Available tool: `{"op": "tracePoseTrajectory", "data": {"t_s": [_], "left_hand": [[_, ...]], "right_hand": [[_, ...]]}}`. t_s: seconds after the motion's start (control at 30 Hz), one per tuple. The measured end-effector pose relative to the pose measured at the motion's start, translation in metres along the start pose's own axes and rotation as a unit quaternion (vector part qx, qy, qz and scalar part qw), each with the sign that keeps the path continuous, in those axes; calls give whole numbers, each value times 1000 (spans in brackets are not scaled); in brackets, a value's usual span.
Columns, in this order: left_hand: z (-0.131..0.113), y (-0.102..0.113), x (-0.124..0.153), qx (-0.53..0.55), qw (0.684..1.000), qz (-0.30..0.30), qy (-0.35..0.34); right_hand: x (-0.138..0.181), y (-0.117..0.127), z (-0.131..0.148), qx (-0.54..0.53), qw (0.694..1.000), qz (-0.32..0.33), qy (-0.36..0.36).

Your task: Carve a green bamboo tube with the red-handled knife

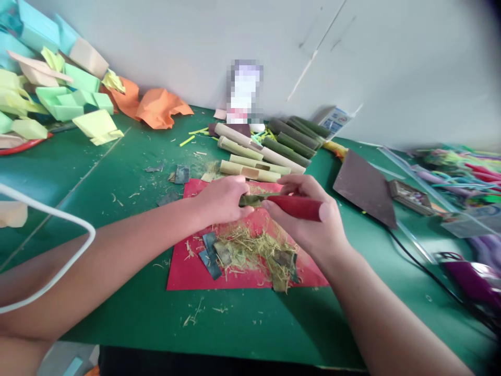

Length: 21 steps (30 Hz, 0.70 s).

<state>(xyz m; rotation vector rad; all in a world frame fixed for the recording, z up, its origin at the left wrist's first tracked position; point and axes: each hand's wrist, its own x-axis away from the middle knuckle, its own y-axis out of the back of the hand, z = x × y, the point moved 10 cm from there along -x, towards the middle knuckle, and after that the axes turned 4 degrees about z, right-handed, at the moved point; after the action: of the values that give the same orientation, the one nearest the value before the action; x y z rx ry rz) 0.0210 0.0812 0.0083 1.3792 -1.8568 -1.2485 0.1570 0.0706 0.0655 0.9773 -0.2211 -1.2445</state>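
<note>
My left hand [221, 201] is closed around a short green bamboo piece [252, 199], held above a red paper sheet [183, 269]. My right hand [309, 211] grips a red-handled knife [297, 207], its blade end lying against the bamboo piece. Under both hands a heap of pale green shavings [250, 250] and some dark peel scraps lies on the red sheet. The knife's blade is mostly hidden by my fingers.
Several cut bamboo tubes [258, 151] lie behind the hands on the green table [117, 177]. Folded coloured paper shapes [58, 94] are piled at the far left. A brown sheet [362, 185], a black cable [422, 269] and coloured strips [465, 172] lie to the right.
</note>
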Motion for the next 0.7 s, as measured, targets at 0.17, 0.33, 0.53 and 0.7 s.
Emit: {"op": "tracePoseTrajectory", "data": {"t_s": [0.17, 0.33, 0.53, 0.7], "left_hand": [[-2, 1, 0, -5, 1000, -7, -7], [-2, 2, 1, 2, 1000, -13, -2], [-2, 1, 1, 24, 1000, -5, -2], [-1, 2, 1, 24, 1000, -12, -1]], "right_hand": [[22, 14, 8, 4, 1000, -8, 21], [35, 21, 30, 72, 995, 4, 63], [41, 16, 31, 147, 988, 34, 31], [46, 0, 28, 187, 980, 60, 29]]}}
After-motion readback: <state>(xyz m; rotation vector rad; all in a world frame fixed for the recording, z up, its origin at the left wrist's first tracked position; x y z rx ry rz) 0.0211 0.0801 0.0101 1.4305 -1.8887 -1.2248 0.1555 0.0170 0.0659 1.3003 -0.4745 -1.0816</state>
